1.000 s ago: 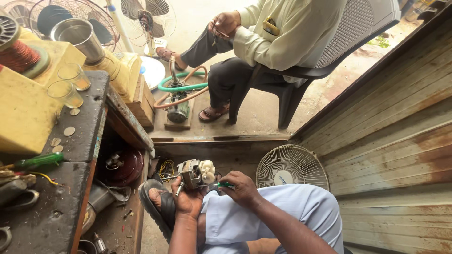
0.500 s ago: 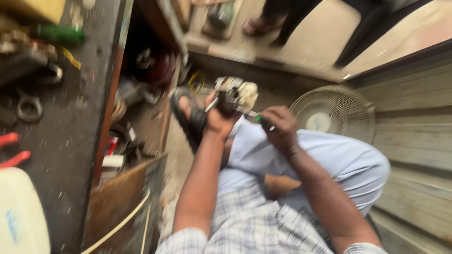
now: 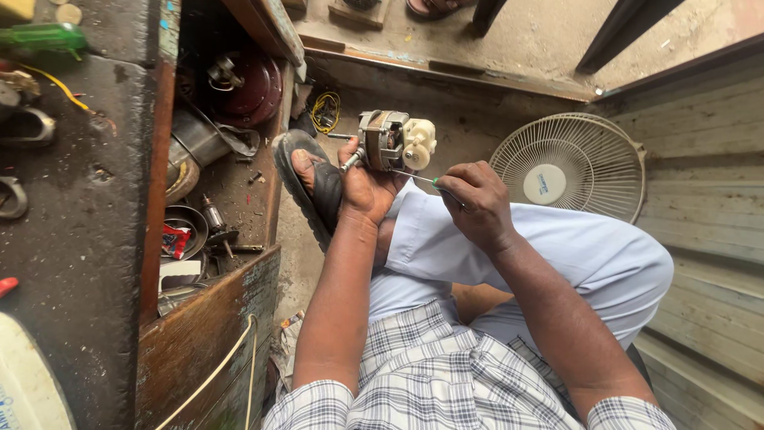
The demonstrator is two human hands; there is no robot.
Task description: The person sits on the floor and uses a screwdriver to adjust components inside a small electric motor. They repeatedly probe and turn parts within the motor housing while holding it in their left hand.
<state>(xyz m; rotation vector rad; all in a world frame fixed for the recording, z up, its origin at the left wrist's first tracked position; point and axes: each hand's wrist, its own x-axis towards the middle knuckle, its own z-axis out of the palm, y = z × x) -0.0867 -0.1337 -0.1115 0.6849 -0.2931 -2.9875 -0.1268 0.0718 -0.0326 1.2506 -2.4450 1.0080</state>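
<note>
Beside cluttered workbench (image 3: 87, 223): left hand (image 3: 368, 191) gripping bare fan motor (image 3: 394, 141), right hand (image 3: 476, 203) pinching thin screwdriver (image 3: 414, 177); guard (image 3: 569, 163) removed, reassembly outstanding.

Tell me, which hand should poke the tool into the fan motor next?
Probably the right hand: it already pinches the thin screwdriver, tip at the fan motor. The left hand is busy gripping the motor.

The motor (image 3: 387, 142) is a small fan motor with a grey metal core and a cream plastic gearbox at its right end. Its bare steel shaft sticks out to the left. It lies level, held up above the knee. The screwdriver (image 3: 418, 177) is thin, with a green handle, and its tip touches the motor's underside.
</note>
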